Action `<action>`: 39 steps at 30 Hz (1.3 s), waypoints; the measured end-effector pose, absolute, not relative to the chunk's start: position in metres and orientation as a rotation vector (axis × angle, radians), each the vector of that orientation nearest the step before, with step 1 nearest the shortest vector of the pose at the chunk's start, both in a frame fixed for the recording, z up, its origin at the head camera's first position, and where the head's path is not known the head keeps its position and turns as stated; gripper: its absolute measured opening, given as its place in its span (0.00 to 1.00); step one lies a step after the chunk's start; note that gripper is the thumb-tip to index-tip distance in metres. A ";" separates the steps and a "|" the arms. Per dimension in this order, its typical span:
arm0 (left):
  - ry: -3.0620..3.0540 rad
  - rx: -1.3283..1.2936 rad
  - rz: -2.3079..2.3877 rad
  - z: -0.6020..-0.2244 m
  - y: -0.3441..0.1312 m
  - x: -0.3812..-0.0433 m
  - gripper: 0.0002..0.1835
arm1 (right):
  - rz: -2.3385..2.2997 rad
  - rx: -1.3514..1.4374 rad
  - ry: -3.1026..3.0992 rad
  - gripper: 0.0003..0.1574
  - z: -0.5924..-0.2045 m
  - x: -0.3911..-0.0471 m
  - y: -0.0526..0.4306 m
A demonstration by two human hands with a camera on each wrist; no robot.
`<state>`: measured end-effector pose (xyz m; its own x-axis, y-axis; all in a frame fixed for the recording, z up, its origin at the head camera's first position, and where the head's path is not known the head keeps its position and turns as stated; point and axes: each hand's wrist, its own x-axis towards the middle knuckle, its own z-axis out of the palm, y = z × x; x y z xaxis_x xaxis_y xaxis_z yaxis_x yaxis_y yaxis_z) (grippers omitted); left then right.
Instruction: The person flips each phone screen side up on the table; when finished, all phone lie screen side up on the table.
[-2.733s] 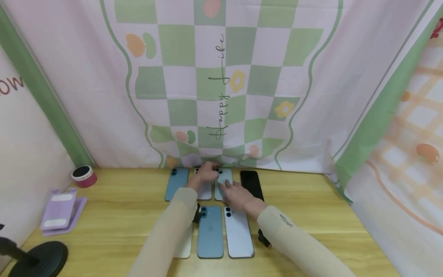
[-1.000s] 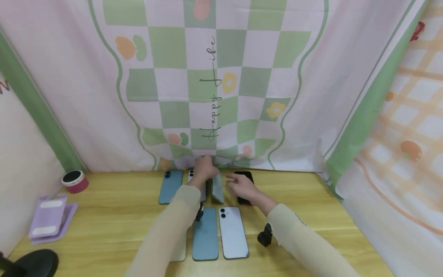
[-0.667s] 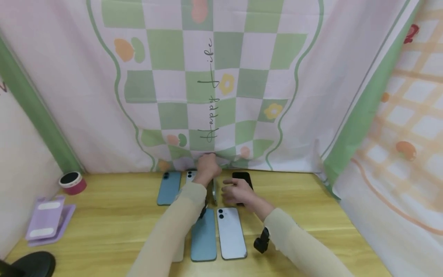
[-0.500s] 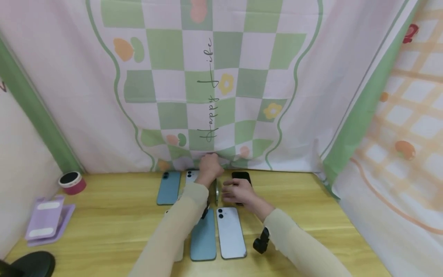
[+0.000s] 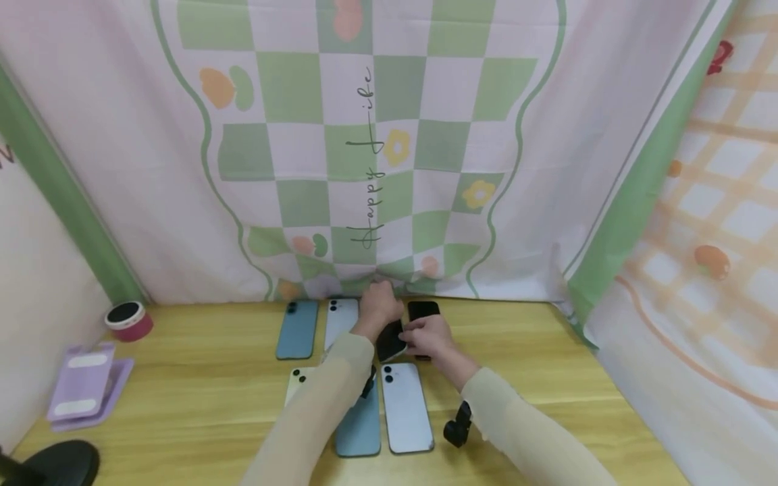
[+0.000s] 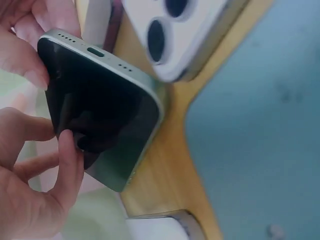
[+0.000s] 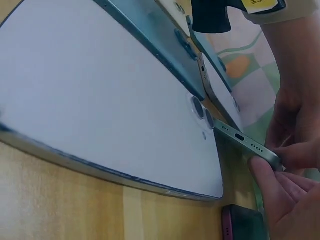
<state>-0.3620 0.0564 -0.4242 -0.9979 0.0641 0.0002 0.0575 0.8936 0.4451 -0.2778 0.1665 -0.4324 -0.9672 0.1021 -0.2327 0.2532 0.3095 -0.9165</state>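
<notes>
Both hands hold a pale green phone (image 5: 390,341), tilted, its black screen facing up and its port end towards me. At its far part, the left hand (image 5: 379,305) pinches the long edge; a fingertip lies over the screen in the left wrist view, where the phone (image 6: 105,100) shows large. The right hand (image 5: 429,335) pinches the near right corner beside the port, as the right wrist view shows on the phone's end (image 7: 245,142). A white phone (image 5: 342,320) lies left of the hands and a black-screened phone (image 5: 423,310) right of them, partly covered by the right hand.
Nearer me lie a white phone (image 5: 407,409), a blue phone (image 5: 358,432) and a cream phone (image 5: 297,379), the last two partly under the left arm. Another blue phone (image 5: 296,330) is at back left. Further left stand a purple phone stand (image 5: 85,385), a pink-and-white round object (image 5: 129,322) and a black base (image 5: 63,464).
The pale green phone, first lying back up, was lifted onto its long edge by the left hand and now leans over screen up. The right hand has come left and taken its corner.
</notes>
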 end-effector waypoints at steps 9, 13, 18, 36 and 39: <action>2.991 0.196 0.755 -0.425 0.041 -0.359 0.14 | -1.695 0.392 2.461 0.20 -0.438 -0.279 0.165; 2.952 0.325 0.743 -0.422 0.029 -0.360 0.25 | -1.670 0.371 2.502 0.20 -0.439 -0.278 0.167; 2.834 0.401 0.593 -0.418 0.011 -0.358 0.29 | -1.635 0.333 2.553 0.19 -0.439 -0.279 0.166; 2.638 0.466 0.362 -0.423 -0.012 -0.358 0.51 | -0.897 -0.105 2.963 0.36 -0.441 -0.283 0.152; 2.657 0.454 0.340 -0.424 -0.011 -0.358 0.51 | -0.831 -0.195 2.971 0.41 -0.442 -0.283 0.150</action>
